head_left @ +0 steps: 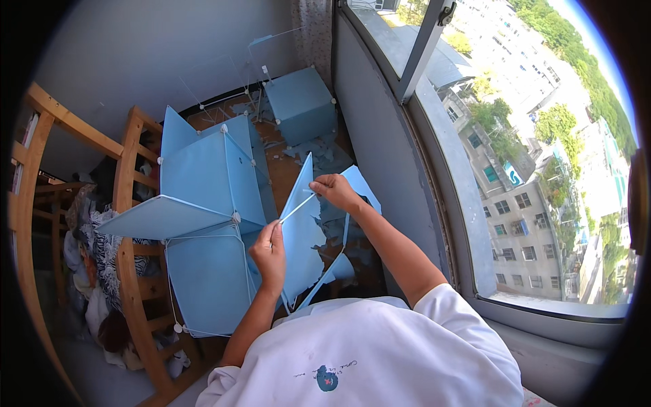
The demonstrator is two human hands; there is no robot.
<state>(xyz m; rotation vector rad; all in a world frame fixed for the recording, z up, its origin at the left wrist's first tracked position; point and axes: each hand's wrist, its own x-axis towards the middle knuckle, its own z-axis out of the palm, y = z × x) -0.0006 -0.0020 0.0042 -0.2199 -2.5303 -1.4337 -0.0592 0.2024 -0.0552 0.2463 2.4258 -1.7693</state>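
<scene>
A thin white rod (297, 208) slants between my two hands in front of a torn blue panel. My left hand (269, 256) is closed in a pinch around its lower end. Higher up and to the right, my right hand (335, 190) is closed with its fingertips at the upper end. The blue panel (298, 254) has a ragged right edge, and its lower part hangs close to my body. Left of it stands a cube shelf of light blue panels (196, 169), joined by white connectors (236, 217). One panel (163, 217) sticks out from the shelf toward the left.
A separate blue cube (302, 102) stands in the far corner. Torn blue scraps (322, 152) litter the brown floor between it and me. A wooden ladder frame (129, 258) rises at left beside piled cloth (91, 271). The window (542, 203) and its ledge run along the right.
</scene>
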